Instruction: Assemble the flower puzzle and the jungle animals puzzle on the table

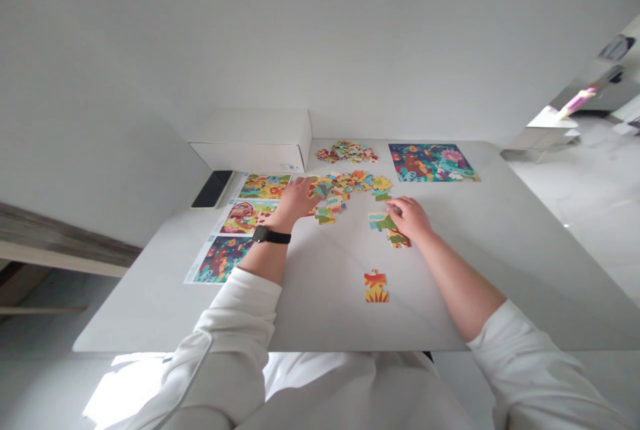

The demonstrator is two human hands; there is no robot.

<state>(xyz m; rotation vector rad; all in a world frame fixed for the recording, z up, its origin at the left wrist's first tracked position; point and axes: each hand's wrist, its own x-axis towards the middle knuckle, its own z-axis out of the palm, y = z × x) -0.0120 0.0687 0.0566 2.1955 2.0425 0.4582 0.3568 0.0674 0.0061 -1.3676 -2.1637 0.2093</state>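
"Pale tabletop [150, 310] spread under both forearms, with a plain wall [350, 50] behind. What lay nearest?"

"Orange pieces [376, 287], fitted together, nearer the body than either hand. They seemed set apart so they wouldn't slip back among the others."

"And the picture sheet [240, 218]?"

"Left of the left hand, partly hidden by that forearm, its three pictures face up, presumably for quick glances."

"How was the right hand [411, 217]?"

"Fingers drawn in, tips beside a small cluster of puzzle pieces [399, 238] just below and left of it. I couldn't tell whether they pinched one."

"The left hand [297, 200]?"

"Palm down, reaching to the left end of the main heap [353, 182], which stretched between the hands, likely kept there for both to reach. Its fingertips were unclear, so I couldn't tell if it gripped anything."

"Farther off?"

"A phone [213, 189] left of the left hand; a white box [250, 157] beyond that hand; a second heap [347, 151] past the first, probably separated to avoid mixing; and a dark picture [433, 163] lying flat beyond the right hand, out of its way."
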